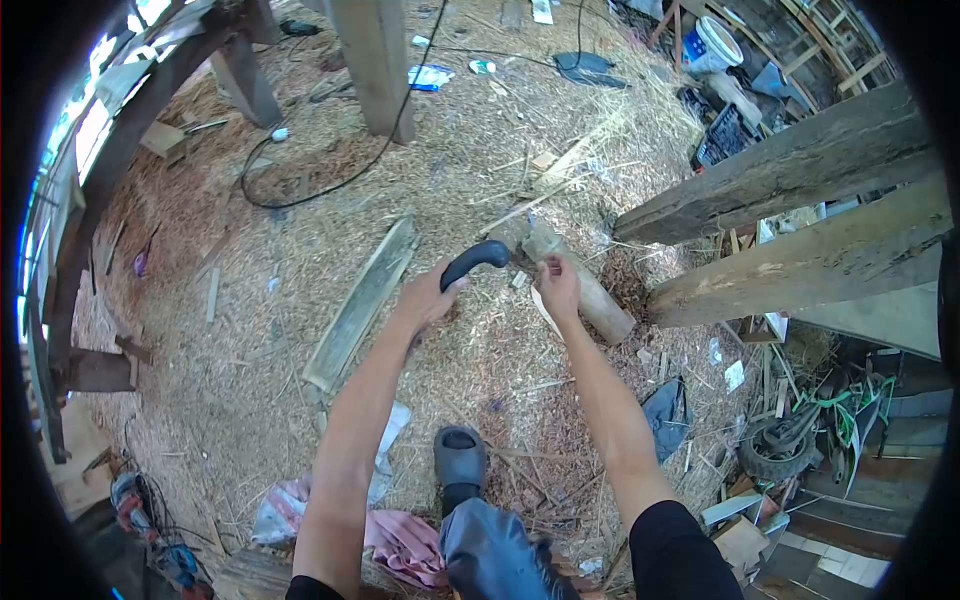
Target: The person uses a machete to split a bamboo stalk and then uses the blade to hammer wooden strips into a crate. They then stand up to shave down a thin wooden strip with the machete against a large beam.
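My left hand (428, 297) is wrapped round a thick black curved handle (474, 262). The handle's rounded end points right, towards my other hand. What tool it belongs to cannot be made out. A short distance to the right, my right hand (558, 288) is closed, with thumb and fingertips together. Anything between those fingertips is too small to tell. Right beside that hand a short round log (600, 305) lies on the shavings. A pale thin strip (545, 312) shows next to the wrist. Left of my left hand lies a long weathered board (362, 305).
Wooden posts (780, 275) slant in from the right, and another post (372, 70) stands ahead. A black cable (330, 196) loops over the ground. Cloths (405, 545) lie by my shoe (460, 458). A white bucket (711, 45) stands far right; power tools (170, 560) lie lower left.
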{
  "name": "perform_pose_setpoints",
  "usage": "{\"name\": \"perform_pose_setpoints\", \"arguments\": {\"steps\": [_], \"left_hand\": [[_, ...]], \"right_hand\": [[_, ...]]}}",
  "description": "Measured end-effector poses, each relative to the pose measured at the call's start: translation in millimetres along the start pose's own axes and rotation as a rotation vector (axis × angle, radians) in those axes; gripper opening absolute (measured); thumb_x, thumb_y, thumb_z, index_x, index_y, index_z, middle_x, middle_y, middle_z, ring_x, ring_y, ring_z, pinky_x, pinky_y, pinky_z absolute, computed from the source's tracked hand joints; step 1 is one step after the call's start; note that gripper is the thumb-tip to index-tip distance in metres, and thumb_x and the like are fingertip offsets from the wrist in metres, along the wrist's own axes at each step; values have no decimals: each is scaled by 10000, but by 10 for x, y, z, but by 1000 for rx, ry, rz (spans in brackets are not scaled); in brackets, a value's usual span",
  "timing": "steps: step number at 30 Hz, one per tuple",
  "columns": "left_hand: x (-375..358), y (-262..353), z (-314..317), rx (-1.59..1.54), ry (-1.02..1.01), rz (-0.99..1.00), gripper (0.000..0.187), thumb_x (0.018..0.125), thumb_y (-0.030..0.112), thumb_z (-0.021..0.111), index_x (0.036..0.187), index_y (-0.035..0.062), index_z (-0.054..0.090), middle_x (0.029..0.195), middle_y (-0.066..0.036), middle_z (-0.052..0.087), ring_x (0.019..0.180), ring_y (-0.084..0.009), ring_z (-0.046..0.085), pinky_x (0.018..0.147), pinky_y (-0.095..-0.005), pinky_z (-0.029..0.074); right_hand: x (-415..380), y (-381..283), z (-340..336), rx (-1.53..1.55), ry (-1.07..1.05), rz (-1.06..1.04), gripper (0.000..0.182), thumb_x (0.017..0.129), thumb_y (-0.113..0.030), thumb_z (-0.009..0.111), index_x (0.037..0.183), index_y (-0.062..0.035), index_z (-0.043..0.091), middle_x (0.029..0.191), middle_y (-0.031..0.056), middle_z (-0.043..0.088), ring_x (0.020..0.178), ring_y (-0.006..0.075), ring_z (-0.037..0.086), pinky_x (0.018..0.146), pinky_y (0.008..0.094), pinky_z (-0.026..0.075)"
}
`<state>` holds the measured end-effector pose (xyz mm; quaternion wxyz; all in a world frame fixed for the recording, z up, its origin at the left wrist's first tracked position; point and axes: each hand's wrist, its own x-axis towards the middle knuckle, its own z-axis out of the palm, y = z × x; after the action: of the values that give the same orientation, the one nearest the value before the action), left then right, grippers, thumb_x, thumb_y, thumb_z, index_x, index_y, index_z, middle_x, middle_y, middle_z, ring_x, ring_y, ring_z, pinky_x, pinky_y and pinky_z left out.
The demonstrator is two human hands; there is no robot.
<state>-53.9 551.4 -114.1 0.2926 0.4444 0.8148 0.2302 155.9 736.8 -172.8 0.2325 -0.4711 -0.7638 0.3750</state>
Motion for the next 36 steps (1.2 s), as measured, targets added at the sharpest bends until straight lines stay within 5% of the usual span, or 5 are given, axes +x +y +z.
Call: {"name": "perform_pose_setpoints", "arguments": {"steps": [4,7,15,26,36], "left_hand": [[517,304,361,-40,-152,-74,492,940,516,502,1288,170,472,979,-208,670,963,-394,646,821,-499,486],[626,312,623,-91,-159,-99,534,933,504,525,1339,161,465,981,-199,674,933,-365,656,821,-476,486],[-288,-1,74,-119,62,-83,661,933,515,542,1411,87,381,968,-219,666,933,-383,644,808,-480,474],[-4574,-547,-1833,-387,495,-371,644,911,384,648,1397,25,426,960,-140,666,883,-221,664,795,-385,513],[-8028,-294,-2270,-265,1171,-627,509,918,332,662,1264,3,486,884,-91,640,802,-187,653,720,-343,527]], "right_hand": [[82,424,-165,-633,-31,-16,716,754,-289,774,1330,-92,396,1386,187,390,1280,348,414,968,545,394],[108,742,-154,-985,-60,42,758,715,-309,804,1305,-70,394,1314,189,440,1245,359,447,955,541,412],[-302,-32,-521,-592,-315,8,934,626,-421,809,1341,-4,376,1310,293,479,1215,438,505,955,502,468],[-1893,-3245,51,-147,-637,-564,930,618,-336,807,1357,57,403,1160,303,605,1093,407,603,935,444,474],[-4375,-5892,313,-45,-884,-1029,928,629,-300,847,1372,30,401,1201,269,595,1122,369,593,960,406,460]]}}
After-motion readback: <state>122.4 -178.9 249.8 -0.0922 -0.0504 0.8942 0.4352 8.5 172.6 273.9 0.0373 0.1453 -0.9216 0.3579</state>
